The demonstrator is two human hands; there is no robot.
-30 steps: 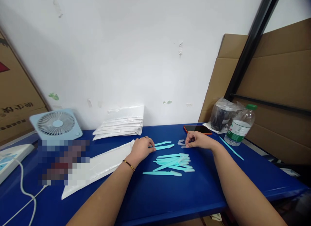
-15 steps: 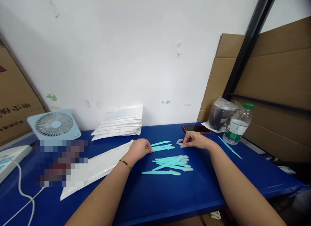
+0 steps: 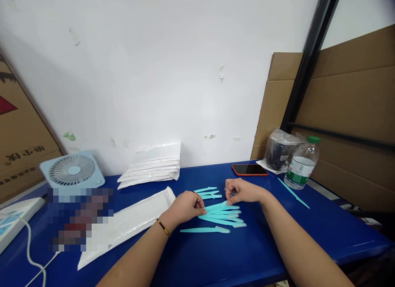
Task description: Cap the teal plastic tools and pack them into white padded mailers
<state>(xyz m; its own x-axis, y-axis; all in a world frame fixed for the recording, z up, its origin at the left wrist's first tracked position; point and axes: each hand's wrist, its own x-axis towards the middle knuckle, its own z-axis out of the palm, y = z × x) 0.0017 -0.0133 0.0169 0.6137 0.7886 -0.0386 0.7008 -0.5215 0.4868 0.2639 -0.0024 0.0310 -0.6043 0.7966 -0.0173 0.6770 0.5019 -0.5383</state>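
Observation:
Over a small pile of teal eyebrow razors (image 3: 224, 217), my left hand (image 3: 184, 206) pinches the handle end of one razor (image 3: 216, 207). The fingertips of my right hand (image 3: 243, 191) close on that razor's other end, where the blade is. A single razor (image 3: 203, 229) lies nearer to me, apart from the pile. Farther back, several razors (image 3: 211, 192) lie side by side just beyond my left fingers. Whatever lies behind my right fingers is mostly hidden; a bit of clear plastic seems to show there.
A white padded envelope (image 3: 135, 221) lies left of my left arm, a stack of envelopes (image 3: 151, 167) behind it. Farther left stand a fan (image 3: 74, 171) and a power strip (image 3: 18, 221). A phone (image 3: 249, 170), a bottle (image 3: 300, 167) and another razor (image 3: 293, 193) are on the right.
My left hand has moved from the rear razors to the pile, towards me. My right hand has left the clear plastic pieces and come to the razor's end. The view has tilted slightly up.

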